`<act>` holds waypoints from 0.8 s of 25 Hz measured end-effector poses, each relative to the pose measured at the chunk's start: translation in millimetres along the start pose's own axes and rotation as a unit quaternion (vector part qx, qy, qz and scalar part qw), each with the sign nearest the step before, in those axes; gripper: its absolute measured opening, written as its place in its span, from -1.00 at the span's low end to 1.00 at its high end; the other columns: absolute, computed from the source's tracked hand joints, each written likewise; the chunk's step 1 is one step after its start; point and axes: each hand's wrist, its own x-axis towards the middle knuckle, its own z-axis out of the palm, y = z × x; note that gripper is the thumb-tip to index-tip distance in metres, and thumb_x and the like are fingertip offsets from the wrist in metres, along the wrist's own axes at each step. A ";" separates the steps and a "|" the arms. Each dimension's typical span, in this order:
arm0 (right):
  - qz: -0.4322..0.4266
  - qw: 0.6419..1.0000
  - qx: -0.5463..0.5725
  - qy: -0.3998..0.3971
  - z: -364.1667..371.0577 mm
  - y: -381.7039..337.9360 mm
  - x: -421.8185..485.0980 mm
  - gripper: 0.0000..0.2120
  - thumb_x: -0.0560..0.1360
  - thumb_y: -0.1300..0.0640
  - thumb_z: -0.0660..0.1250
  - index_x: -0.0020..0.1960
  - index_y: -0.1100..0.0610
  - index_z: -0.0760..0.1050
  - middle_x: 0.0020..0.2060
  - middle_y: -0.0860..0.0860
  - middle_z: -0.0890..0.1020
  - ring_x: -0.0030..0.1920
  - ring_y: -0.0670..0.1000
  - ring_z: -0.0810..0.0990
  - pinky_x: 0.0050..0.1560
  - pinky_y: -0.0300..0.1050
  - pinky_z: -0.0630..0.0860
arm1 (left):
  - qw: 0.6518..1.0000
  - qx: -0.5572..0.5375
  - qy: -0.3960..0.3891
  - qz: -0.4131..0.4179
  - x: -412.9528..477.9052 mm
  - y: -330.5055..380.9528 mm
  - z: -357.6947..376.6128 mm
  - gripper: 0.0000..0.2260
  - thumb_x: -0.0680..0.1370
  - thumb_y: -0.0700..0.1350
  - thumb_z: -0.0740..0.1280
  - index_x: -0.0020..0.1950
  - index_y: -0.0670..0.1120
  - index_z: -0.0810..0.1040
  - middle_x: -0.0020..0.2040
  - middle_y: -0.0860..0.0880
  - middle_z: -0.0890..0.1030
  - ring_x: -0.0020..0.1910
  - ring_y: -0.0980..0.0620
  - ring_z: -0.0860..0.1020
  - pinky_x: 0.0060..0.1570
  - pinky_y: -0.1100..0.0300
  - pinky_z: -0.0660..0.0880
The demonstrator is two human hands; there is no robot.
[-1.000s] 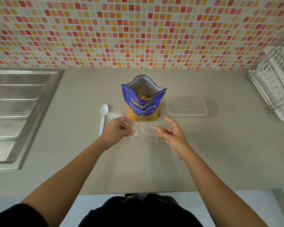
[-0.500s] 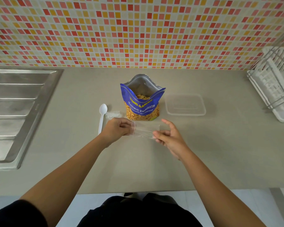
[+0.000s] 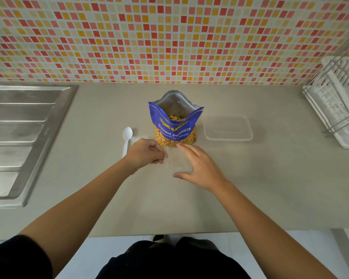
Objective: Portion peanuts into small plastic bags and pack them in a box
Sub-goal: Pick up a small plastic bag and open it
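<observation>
An open blue bag of salted peanuts (image 3: 175,125) stands upright on the counter, peanuts showing inside. Just in front of it lies a small clear plastic bag (image 3: 176,161). My left hand (image 3: 146,153) pinches the bag's left edge. My right hand (image 3: 197,164) lies over the bag's right side with fingers spread and straight. A white plastic spoon (image 3: 126,140) lies left of the peanut bag, with more clear bags (image 3: 138,138) beside it, partly hidden by my left hand. A clear plastic box (image 3: 227,127) sits right of the peanut bag.
A steel sink drainboard (image 3: 22,133) takes up the counter's left side. A white dish rack (image 3: 338,105) stands at the right edge. The tiled wall runs along the back, and the counter's front edge (image 3: 169,232) is near my body.
My right hand let go of the small bag's right edge, opened out and moved over the bag. The bag now lies lower, toward the counter. My left hand keeps its pinch.
</observation>
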 end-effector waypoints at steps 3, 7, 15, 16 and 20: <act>0.017 1.000 0.010 -0.012 0.8 -8.5 9.6 -0.09 0.24 -0.13 0.53 0.45 0.14 0.23 0.38 0.06 0.38 0.37 0.04 0.34 0.35 -0.21 0.22 | 1.000 0.022 -0.013 0.015 0.5 10.2 6.2 -0.98 0.39 -0.34 0.39 -0.20 -0.28 0.60 -0.39 -0.10 0.62 -0.48 0.20 0.56 -0.42 0.42 0.48; 0.029 0.999 0.016 0.005 1.3 -9.7 13.1 -0.13 0.22 -0.15 0.53 0.41 0.12 0.30 0.33 0.03 0.43 0.32 0.02 0.39 0.30 -0.22 0.26 | 0.999 0.028 -0.026 0.023 3.9 13.0 9.6 -0.94 0.39 -0.33 0.40 -0.17 -0.31 0.61 -0.32 -0.17 0.63 -0.46 0.17 0.57 -0.39 0.39 0.50; 0.047 0.995 0.074 0.058 4.1 -8.0 13.9 -0.43 0.23 -0.06 0.56 0.17 0.09 0.53 0.09 -0.02 0.61 0.12 -0.03 0.53 0.11 -0.35 0.32 | 0.999 0.038 -0.019 0.004 7.6 9.1 5.8 -0.97 0.37 -0.20 0.42 -0.26 -0.14 0.61 -0.28 -0.11 0.65 -0.33 0.05 0.58 -0.30 0.29 0.46; 0.059 0.990 0.109 0.072 3.8 -8.0 13.3 -0.47 0.23 -0.04 0.57 0.15 0.07 0.54 0.06 -0.04 0.62 0.08 -0.07 0.53 0.09 -0.38 0.34 | 1.000 0.014 -0.008 -0.001 8.4 8.0 0.9 -0.95 0.40 -0.19 0.39 -0.22 -0.15 0.62 -0.25 -0.09 0.65 -0.32 0.05 0.59 -0.26 0.26 0.47; 0.105 0.955 0.252 0.112 0.4 -6.1 8.2 -0.47 0.23 0.05 0.58 0.15 0.07 0.54 0.03 -0.14 0.61 0.07 -0.23 0.53 0.10 -0.51 0.33 | 0.970 0.110 0.217 -0.011 22.4 -29.0 -42.5 -0.84 0.45 -0.16 0.28 -0.23 -0.19 0.61 -0.27 -0.13 0.60 -0.40 0.06 0.57 -0.28 0.23 0.41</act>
